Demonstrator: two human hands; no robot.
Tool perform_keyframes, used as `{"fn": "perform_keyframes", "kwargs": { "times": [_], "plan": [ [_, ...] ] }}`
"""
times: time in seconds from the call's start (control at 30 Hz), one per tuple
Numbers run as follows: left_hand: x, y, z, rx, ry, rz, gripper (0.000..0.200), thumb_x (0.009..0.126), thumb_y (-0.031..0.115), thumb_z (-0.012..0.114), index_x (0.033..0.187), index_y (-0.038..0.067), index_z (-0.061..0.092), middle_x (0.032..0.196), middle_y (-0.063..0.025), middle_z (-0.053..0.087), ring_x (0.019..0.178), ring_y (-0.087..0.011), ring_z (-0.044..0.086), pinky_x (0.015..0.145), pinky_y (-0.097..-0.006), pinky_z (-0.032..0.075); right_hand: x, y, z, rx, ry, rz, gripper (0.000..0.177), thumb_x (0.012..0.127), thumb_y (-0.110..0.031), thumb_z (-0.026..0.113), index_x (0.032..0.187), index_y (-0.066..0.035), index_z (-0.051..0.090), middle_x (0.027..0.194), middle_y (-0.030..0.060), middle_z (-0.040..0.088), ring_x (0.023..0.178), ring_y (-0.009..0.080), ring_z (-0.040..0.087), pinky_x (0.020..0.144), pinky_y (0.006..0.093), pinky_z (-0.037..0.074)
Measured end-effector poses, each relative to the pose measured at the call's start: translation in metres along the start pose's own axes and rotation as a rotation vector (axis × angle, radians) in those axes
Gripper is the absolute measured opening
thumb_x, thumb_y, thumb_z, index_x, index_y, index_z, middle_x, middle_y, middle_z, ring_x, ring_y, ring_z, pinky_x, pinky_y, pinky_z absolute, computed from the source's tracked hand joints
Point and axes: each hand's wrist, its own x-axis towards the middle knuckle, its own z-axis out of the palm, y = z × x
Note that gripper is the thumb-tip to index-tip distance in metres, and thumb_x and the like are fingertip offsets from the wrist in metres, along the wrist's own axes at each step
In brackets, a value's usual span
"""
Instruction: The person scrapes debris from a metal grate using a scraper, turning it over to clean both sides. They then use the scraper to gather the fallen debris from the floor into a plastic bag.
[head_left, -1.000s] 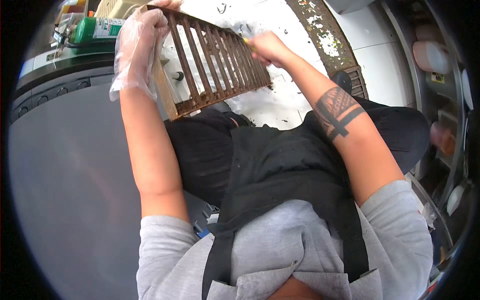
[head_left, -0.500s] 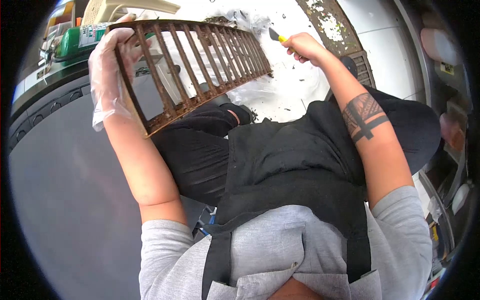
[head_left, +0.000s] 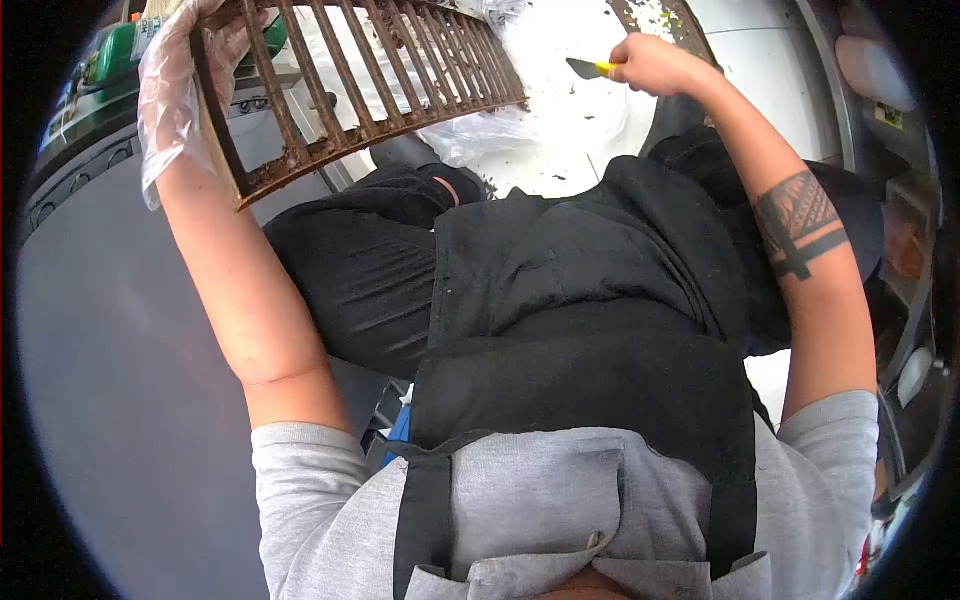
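Note:
My left hand [head_left: 185,75], in a clear plastic glove, grips the left end of a long, rusty metal grate [head_left: 325,152]. The grate is held tilted above the floor, its parallel bars running away to the right and its top edge cut off by the view. In my bare right hand [head_left: 655,66] is a small scraper [head_left: 586,69] with a dark blade and a yellow handle. Its blade points left and stays apart from the grate's right end. Most of the handle is hidden inside my closed fingers.
Dark flakes lie scattered on the white floor [head_left: 545,135], beside crumpled clear plastic [head_left: 460,140]. A green cylinder [head_left: 115,52] is at the upper left. A large grey panel [head_left: 120,330] fills the left side, and shelving [head_left: 905,240] with items runs along the right.
The grate and my left hand appear higher and farther left in view. My right hand has moved right with the scraper, widening the gap from the grate. My view has also shifted somewhat.

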Motion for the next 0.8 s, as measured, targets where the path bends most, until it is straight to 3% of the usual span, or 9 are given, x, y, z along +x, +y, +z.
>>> {"fn": "perform_keyframes", "kwargs": {
  "times": [0.07,0.13,0.2,0.33,0.43,0.5,0.53,0.6,0.8],
  "plan": [
    [0.001,0.003,-0.004,-0.029,0.075,-0.045,0.025,0.090,0.012,0.064,0.113,0.004,0.066,0.093,-0.0041,0.070,0.078,-0.0158,0.068,0.073,-0.0333,0.062,-0.006,-0.001,0.005,0.025,-0.027,-0.010,0.034,0.097,-0.024,0.061,0.115,0.003,0.073,0.077,0.0101,0.070,0.062,0.0178,0.063,0.057,0.0347,0.053],
    [-0.008,0.007,-0.011,-0.143,-0.137,-0.030,0.036,0.085,0.004,0.063,0.120,0.004,0.062,0.103,-0.0070,0.069,0.087,-0.0200,0.069,0.079,-0.0363,0.061,-0.008,-0.009,0.019,0.198,-0.026,0.030,0.032,0.096,-0.026,0.062,0.108,0.002,0.073,0.078,0.0079,0.069,0.062,0.0153,0.063,0.054,0.0334,0.052],
    [0.055,-0.025,-0.074,-0.281,-0.423,-0.095,0.043,0.094,0.006,0.064,0.133,-0.010,0.055,0.126,-0.0232,0.067,0.116,-0.0327,0.068,0.108,-0.0456,0.056,0.003,-0.011,0.039,0.402,-0.045,0.036,0.031,0.095,-0.026,0.065,0.107,0.001,0.073,0.085,0.0095,0.071,0.060,0.0166,0.065,0.050,0.0348,0.053],
    [0.054,-0.024,-0.073,0.024,-0.192,-0.118,0.045,0.092,0.005,0.070,0.133,-0.006,0.057,0.124,-0.0167,0.069,0.111,-0.0261,0.070,0.096,-0.0344,0.061,0.034,-0.031,0.078,0.619,-0.012,0.012,0.030,0.095,-0.026,0.067,0.110,0.000,0.074,0.086,0.0073,0.070,0.064,0.0133,0.066,0.049,0.0312,0.053],
    [0.055,-0.022,-0.073,0.176,-0.137,-0.117,0.043,0.093,0.007,0.069,0.133,-0.005,0.059,0.125,-0.0161,0.068,0.109,-0.0240,0.071,0.093,-0.0296,0.060,0.061,-0.047,0.100,0.645,0.072,0.016,0.031,0.094,-0.028,0.064,0.107,-0.003,0.077,0.087,0.0120,0.073,0.065,0.0220,0.069,0.057,0.0380,0.057],
    [0.045,-0.020,-0.068,0.202,-0.201,-0.074,0.043,0.094,0.008,0.067,0.135,-0.004,0.060,0.126,-0.0161,0.068,0.106,-0.0213,0.072,0.090,-0.0249,0.060,0.083,-0.054,0.104,0.196,0.147,-0.296,0.033,0.092,-0.030,0.059,0.100,-0.004,0.078,0.089,0.0207,0.074,0.073,0.0351,0.072,0.072,0.0452,0.058],
    [0.045,-0.020,-0.067,0.197,-0.133,-0.062,0.030,0.094,0.007,0.066,0.120,-0.006,0.065,0.110,-0.0144,0.070,0.092,-0.0201,0.073,0.087,-0.0262,0.061,0.084,-0.061,0.106,0.222,0.161,-0.200,0.036,0.091,-0.032,0.056,0.092,-0.004,0.078,0.091,0.0258,0.072,0.087,0.0427,0.070,0.085,0.0485,0.055],
    [0.044,-0.015,-0.063,0.209,0.022,-0.140,0.015,0.092,0.008,0.069,0.099,-0.005,0.071,0.091,-0.0107,0.070,0.078,-0.0152,0.072,0.080,-0.0225,0.062,0.092,-0.065,0.097,0.170,0.132,-0.213,0.036,0.091,-0.032,0.057,0.093,-0.004,0.078,0.091,0.0249,0.072,0.089,0.0416,0.071,0.086,0.0480,0.055],
    [0.035,-0.018,-0.060,0.247,-0.047,-0.060,0.012,0.092,0.002,0.065,0.100,-0.006,0.069,0.096,-0.0119,0.069,0.083,-0.0153,0.071,0.082,-0.0230,0.060,0.106,-0.070,0.105,0.403,0.318,-0.155,0.033,0.093,-0.032,0.058,0.098,-0.007,0.079,0.090,0.0217,0.074,0.090,0.0406,0.072,0.087,0.0478,0.055]
  ]
}}
